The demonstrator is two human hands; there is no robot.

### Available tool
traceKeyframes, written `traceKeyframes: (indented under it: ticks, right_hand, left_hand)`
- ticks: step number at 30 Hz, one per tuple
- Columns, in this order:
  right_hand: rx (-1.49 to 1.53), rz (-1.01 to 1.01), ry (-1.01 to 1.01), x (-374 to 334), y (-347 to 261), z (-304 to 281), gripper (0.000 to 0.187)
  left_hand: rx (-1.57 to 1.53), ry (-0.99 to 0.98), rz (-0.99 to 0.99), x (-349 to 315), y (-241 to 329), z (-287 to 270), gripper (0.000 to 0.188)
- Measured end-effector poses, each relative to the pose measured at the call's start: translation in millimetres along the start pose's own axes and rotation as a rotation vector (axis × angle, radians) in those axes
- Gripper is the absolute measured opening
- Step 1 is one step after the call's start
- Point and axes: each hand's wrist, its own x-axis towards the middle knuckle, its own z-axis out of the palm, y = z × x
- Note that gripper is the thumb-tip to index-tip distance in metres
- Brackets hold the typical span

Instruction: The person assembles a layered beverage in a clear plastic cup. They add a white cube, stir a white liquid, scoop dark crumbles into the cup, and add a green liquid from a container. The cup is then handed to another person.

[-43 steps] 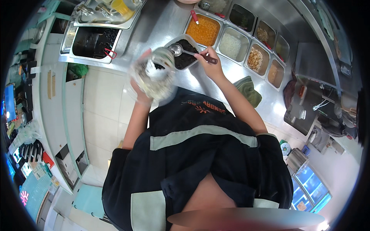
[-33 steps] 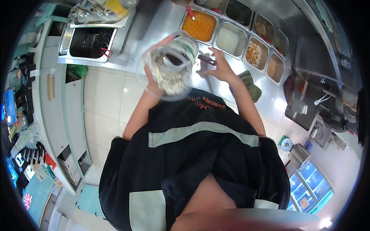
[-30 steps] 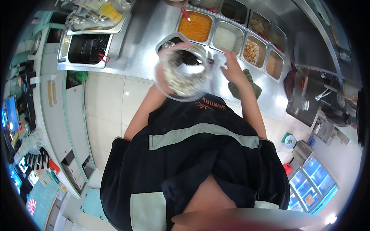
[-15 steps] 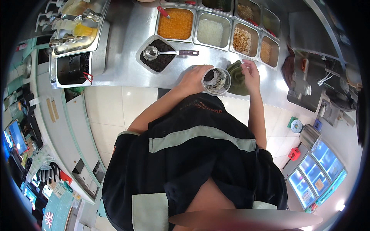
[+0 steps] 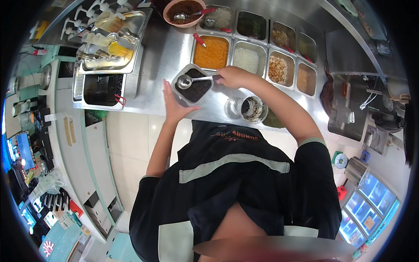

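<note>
My right hand (image 5: 233, 77) is closed around the dark handle of a round metal measuring spoon (image 5: 184, 81). The spoon's bowl lies over dark brown crumbs (image 5: 197, 91) in a squarish tub (image 5: 190, 103). Open, with thumb and fingers spread, my left hand (image 5: 175, 109) is at the tub's near left side; whether it touches the wall I cannot tell. A clear cup (image 5: 261, 114) with dark and whitish bits inside stands on the counter below my right forearm. Beside it a green cloth (image 5: 273, 120) is partly covered by that arm.
Metal pans with orange pearls (image 5: 211, 51), white jelly cubes (image 5: 246, 59) and nuts (image 5: 278, 70) line the back. A pink bowl (image 5: 171, 19) of brown powder stands behind. On the left is a tray (image 5: 135, 65) of jiggers; a sink (image 5: 347, 118) is on the right.
My left hand has let go of the cup and moved left to the tub. My right hand has left the cloth and taken the spoon's handle. The view has shifted.
</note>
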Motion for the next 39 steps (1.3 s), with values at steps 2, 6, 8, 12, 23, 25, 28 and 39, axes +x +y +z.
traceKeyframes:
  ticks: [2, 6, 8, 12, 23, 25, 28, 39]
  right_hand:
    - [-0.262, -0.034, 0.107, -10, -24, -9, 0.026]
    - [-0.514, -0.178, 0.374, -47, -31, -14, 0.015]
    - [-0.517, -0.189, 0.398, -66, -30, -14, 0.016]
    - [-0.548, -0.224, 0.51, -122, -31, -38, 0.033]
    - [-0.66, 0.263, 1.311, -296, -8, -121, 0.034]
    - [-0.574, 0.098, 1.637, -316, 13, -148, 0.026]
    - [-0.342, 0.358, 1.768, -347, 42, -183, 0.017]
    - [-0.285, 0.307, 1.892, -344, 125, -255, 0.018]
  left_hand:
    - [-0.135, 0.075, -0.013, -6, -15, 26, 0.135]
    - [-0.169, 0.159, -0.016, 3, -3, 42, 0.12]
    - [-0.18, 0.214, 0.008, 5, 2, 42, 0.113]
    - [-0.302, 0.287, 0.044, 31, 24, 11, 0.114]
    - [-0.764, -0.032, 0.597, 260, 278, -59, 0.113]
    - [-0.629, -0.033, 0.596, 300, 319, -42, 0.107]
    - [-0.688, -0.049, 0.481, 346, 386, 5, 0.1]
    - [-0.181, 0.241, 0.119, 388, 495, 118, 0.111]
